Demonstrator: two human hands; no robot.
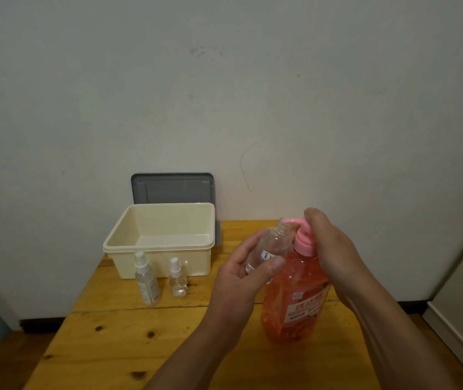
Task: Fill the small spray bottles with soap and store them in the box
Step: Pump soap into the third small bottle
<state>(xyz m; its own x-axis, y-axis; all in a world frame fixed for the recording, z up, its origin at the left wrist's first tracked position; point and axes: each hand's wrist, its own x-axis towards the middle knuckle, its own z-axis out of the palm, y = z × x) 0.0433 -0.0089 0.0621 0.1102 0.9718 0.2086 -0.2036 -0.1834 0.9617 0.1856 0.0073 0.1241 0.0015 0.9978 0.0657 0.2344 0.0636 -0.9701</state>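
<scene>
- Nearest the camera, two bare forearms reach in over the wooden counter (112, 333) and meet above the orange soap bottle (298, 302).
- The left grip (241, 277) is closed on a small clear bottle (271, 246). Thumb and fingers pinch its lower body. The bottle has no cap and tilts so that its open mouth sits right at the spout.
- The right grip (328, 249) is wrapped over the pink pump (305, 237), with the thumb on top of the head. The fingers behind it are hidden.
- Step in hand, as I judge it: filling the first small bottle. It looks largely clear, so little soap seems to be in it.
- The next move calls for a steady press on the pump while the left grip holds the narrow mouth under the spout. A slip would send soap down the outside of the bottle.
- A tall spray bottle (147, 280) and a short spray bottle (178, 280) stand capped on the counter, left of both grips and just in front of the cream box (202, 260).
- The box is open with nothing visible inside. Its grey lid (172, 188) leans on the wall behind it, so storing has not begun.
</scene>
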